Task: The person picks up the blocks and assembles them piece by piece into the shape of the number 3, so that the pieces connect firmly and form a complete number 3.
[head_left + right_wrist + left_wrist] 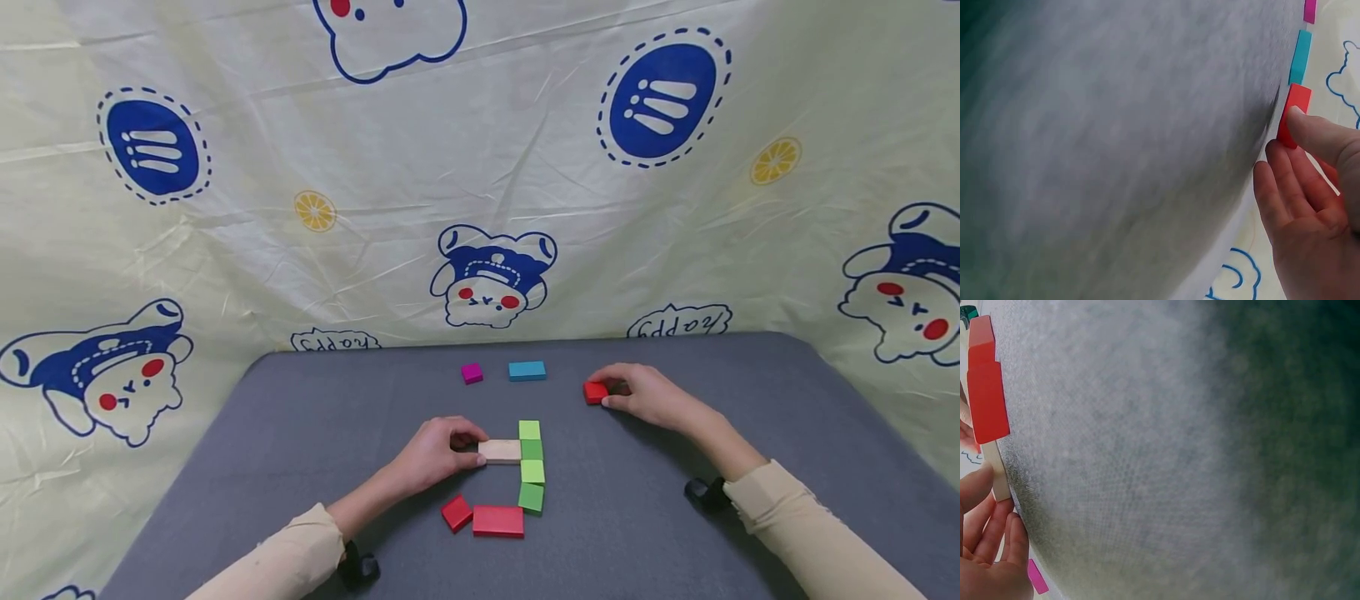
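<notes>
Between thumb and fingers, my left hand (438, 450) pinches the left end of a plain wooden block (501, 452) lying on the table. The block's right end meets a column of several light and dark green blocks (532, 472). In the left wrist view, the thumb is on one side of the wooden block (997, 475) and fingertips on the other. Farther back on the right, my right hand (651, 397) grips a red block (595, 392). The right wrist view has the thumb pressed on this red block (1294, 112); whether it touches the table I cannot tell.
A long red block (498, 522) lies at the column's near end, with a smaller, turned red block (457, 513) at its left. Toward the back edge of the grey table (337, 417) are a magenta block (472, 373) and a blue block (527, 371). A printed curtain (510, 167) hangs behind.
</notes>
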Motion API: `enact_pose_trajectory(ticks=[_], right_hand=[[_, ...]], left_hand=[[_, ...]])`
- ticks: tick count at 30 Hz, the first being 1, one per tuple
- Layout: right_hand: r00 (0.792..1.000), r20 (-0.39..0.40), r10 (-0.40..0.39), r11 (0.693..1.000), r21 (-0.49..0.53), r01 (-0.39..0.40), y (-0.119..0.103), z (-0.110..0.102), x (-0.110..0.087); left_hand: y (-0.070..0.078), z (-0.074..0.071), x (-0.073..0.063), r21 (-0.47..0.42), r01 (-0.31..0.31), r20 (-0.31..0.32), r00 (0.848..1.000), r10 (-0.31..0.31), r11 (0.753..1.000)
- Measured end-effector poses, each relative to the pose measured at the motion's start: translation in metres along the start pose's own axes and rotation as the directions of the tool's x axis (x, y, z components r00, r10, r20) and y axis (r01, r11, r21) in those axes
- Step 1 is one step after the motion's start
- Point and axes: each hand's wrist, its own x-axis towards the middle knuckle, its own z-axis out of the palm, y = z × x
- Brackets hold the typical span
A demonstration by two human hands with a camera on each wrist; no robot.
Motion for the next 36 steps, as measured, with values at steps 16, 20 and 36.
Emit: enact_pose_trajectory(ticks=[16,20,36], right_hand=[[0.999,0.025,-0.038,0.999,-0.003,0.038,-0.024,0.019,0.019],[0.999,0.043,-0.033,0.999,0.007,0.033,-0.031,0.023,0.021],[0.993,0.104,-0.058,0.998,0.020,0.056,-0.053,0.035,0.031]], left_hand=[[0.000,-0.001,0.002,0.023,-0.004,-0.003,1.000,0.004,1.000],[0.001,-0.001,0.001,0.018,-0.004,-0.002,1.000,0.004,1.000],[0.001,-0.001,0.001,0.023,-0.003,0.010,1.000,0.003,1.000]])
